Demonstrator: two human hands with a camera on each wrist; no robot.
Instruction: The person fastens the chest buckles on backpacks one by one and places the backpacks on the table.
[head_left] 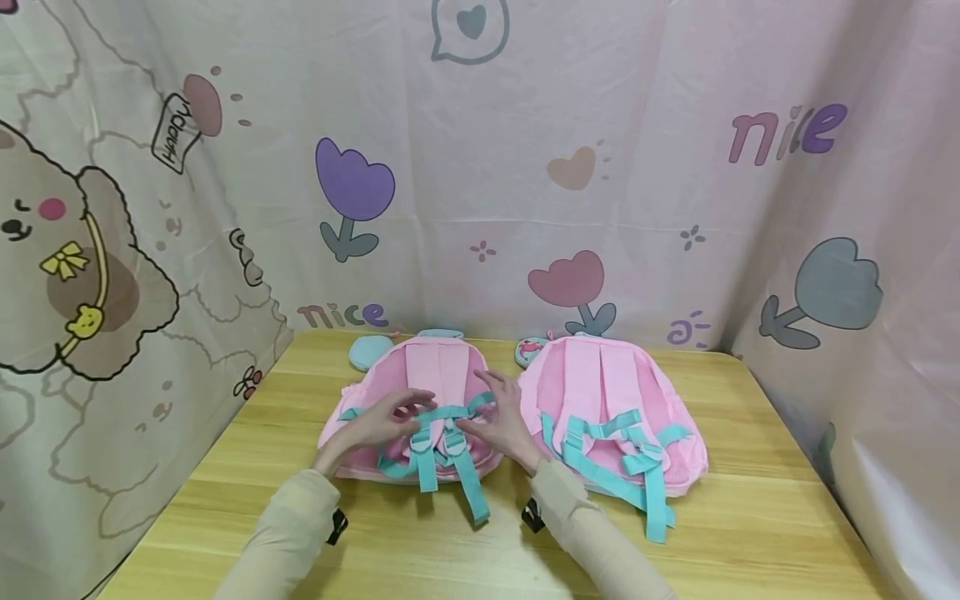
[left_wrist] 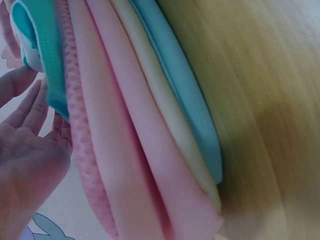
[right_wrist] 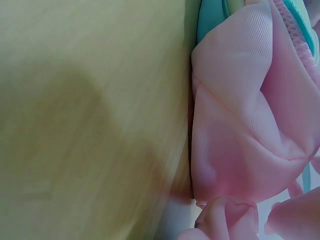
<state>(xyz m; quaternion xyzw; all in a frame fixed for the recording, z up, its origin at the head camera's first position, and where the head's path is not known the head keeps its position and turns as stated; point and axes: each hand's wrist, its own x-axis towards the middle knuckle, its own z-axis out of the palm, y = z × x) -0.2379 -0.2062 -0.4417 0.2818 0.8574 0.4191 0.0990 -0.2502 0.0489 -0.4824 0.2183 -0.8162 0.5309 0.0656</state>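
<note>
In the head view a pink child's backpack lies on the table with its shoulder straps upward. Teal webbing straps with pale buckles cross its lower half. My left hand hovers over the left part of this webbing, fingers spread and gently bent. Opposite it, my right hand curves over the webbing's right end, thumb and fingers apart. In the left wrist view, the left hand is beside a teal strap; whether its fingertips touch the strap, I cannot tell. Neither hand visibly grips anything.
A second pink backpack with teal straps lies just right of the first. Small round pouches, one pale blue and one patterned, sit behind the bags. A printed curtain hangs behind the wooden table.
</note>
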